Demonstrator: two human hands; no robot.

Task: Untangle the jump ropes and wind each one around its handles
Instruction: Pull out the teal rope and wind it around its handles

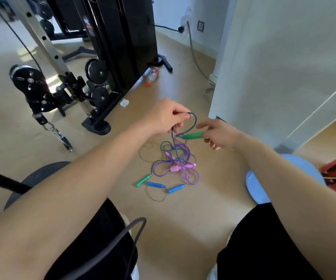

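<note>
While the left hand [166, 116] pinches a loop of the teal rope [193, 123], the right hand [218, 135] holds its green handle [192, 136]; the tangled ropes [176, 162] lie on the floor [203, 199] below.

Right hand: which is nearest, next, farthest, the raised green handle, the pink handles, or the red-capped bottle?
1. Raised green handle: held by the right hand.
2. Pink handles: in the tangle below.
3. Red-capped bottle: far off, beside the gym machine.
</note>
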